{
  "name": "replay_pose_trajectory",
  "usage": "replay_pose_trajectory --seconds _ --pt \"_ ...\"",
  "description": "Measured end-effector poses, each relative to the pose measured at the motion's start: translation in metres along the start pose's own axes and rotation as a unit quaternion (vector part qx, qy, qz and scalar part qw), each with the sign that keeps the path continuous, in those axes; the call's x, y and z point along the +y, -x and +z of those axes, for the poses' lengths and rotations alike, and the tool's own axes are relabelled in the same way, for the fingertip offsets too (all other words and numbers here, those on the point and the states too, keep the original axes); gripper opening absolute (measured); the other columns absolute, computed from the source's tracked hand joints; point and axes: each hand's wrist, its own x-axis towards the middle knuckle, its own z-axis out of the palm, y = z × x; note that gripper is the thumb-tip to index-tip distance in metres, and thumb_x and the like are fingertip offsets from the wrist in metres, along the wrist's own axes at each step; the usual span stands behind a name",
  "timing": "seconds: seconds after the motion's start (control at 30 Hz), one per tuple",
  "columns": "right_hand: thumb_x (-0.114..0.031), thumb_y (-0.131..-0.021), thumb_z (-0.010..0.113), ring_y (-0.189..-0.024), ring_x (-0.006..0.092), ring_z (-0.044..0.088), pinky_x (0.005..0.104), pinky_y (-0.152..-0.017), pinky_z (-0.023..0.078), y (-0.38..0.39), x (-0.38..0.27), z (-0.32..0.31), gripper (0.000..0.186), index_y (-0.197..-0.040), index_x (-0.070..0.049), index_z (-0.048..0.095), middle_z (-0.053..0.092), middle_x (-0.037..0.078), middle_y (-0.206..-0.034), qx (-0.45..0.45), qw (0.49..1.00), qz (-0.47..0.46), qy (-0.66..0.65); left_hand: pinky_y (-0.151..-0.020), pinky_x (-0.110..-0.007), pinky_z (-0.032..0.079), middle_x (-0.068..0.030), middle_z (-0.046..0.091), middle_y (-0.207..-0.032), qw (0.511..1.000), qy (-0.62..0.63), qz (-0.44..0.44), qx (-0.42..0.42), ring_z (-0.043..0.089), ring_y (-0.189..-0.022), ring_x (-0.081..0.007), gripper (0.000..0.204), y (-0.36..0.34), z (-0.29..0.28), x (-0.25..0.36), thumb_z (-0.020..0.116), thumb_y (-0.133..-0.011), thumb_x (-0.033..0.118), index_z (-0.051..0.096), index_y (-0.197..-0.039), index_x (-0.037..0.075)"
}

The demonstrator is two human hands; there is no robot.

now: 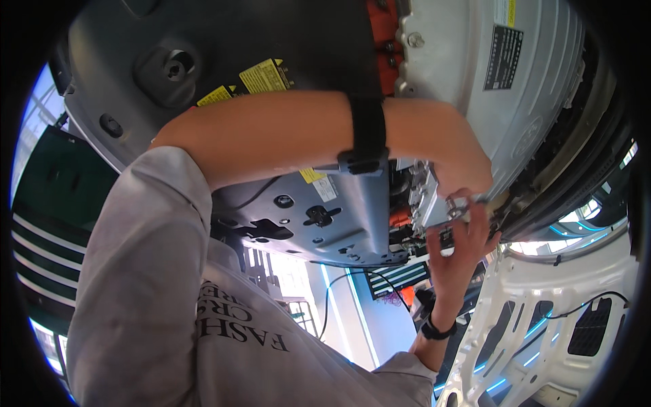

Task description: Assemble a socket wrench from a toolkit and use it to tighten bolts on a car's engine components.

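Observation:
My left hand (466,171) reaches across from the left, its forearm crossing in front of a dark vehicle underbody panel (305,41). Its fingers are curled closed at a silver metal bracket-like part (427,197); whatever they grip is hidden behind them. Rising from below, my right hand (456,254) has its fingers spread, with the tips close under the left hand. A small shiny metal fitting (453,207) shows between the two hands. I cannot tell whether the right fingertips touch it. Beside the hands is a large silver metal casing (461,54).
Orange parts (383,41) run between the dark panel and the casing. A grey lower panel (305,217) with holes and fittings lies under my left forearm. At the lower right stands a white body frame (542,305) with cut-outs. A thin black cable (327,298) hangs behind.

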Motion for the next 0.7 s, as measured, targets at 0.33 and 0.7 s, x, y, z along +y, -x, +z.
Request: replay_pose_trajectory --seconds 0.33,0.7 --pt "-0.037 -0.081 0.063 -0.124 0.0314 0.040 0.0639 -0.103 0.012 -0.010 0.031 0.007 0.041 -0.115 -0.013 0.061 0.050 0.009 -0.123 0.040 0.999 0.021 0.000 -0.055 -0.042 0.048 -0.0104 0.063 -0.070 0.999 -0.011 -0.026 0.017 0.062 -0.066 -0.0267 0.011 0.001 0.002 -0.003 0.063 -0.073 0.013 0.068 -0.079 0.006" --pt "-0.033 -0.070 0.072 -0.124 0.0333 0.040 0.0626 -0.104 0.011 -0.013 -0.003 -0.024 0.041 -0.108 -0.021 0.065 0.055 0.006 -0.109 -0.037 0.994 -0.059 -0.089 -0.049 -0.044 0.042 -0.0132 0.055 -0.059 0.997 -0.028 -0.064 0.041 0.055 -0.057 -0.0309 0.020 0.002 0.006 0.005 0.063 -0.076 0.016 0.061 -0.065 -0.001"
